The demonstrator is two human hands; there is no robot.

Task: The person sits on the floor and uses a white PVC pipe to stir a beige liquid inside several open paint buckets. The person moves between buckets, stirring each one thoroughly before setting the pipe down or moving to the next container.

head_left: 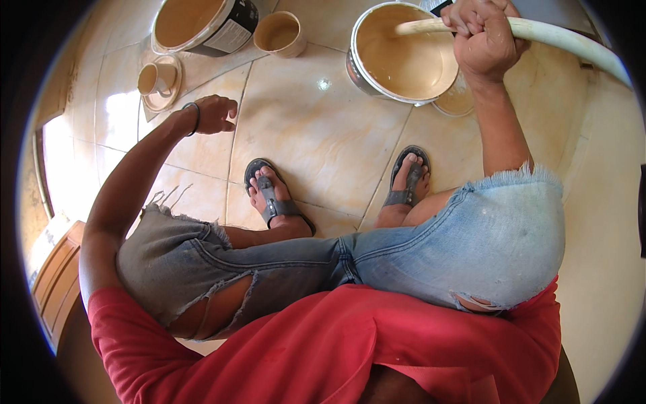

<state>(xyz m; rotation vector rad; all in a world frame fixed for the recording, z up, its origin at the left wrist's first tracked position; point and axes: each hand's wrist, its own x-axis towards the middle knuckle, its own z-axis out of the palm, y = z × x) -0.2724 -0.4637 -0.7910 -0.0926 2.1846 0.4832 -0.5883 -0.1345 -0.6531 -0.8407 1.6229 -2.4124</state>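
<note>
My right hand [490, 39] is closed around a white pipe [562, 32], at the upper right. The pipe's left end reaches over into a white-rimmed bucket [354, 50] with tan liquid and a tan-coated inner wall. How deep the tip sits in the liquid I cannot tell. My left hand [217, 114] hangs in the air over the floor, fingers loosely bent and apart, with nothing in it. A black band [195, 120] circles that wrist. Nearest to this hand is a tan-stained mug [149, 81] on a round lid [169, 94].
A second bucket [232, 30] with tan contents stands at the upper left, beside a small tan tub [301, 44]. Another round lid [454, 104] lies partly under the right-hand bucket. My sandalled feet [276, 195] rest on the tiled floor [316, 135]. Brown wooden furniture [57, 276] is at the left edge.
</note>
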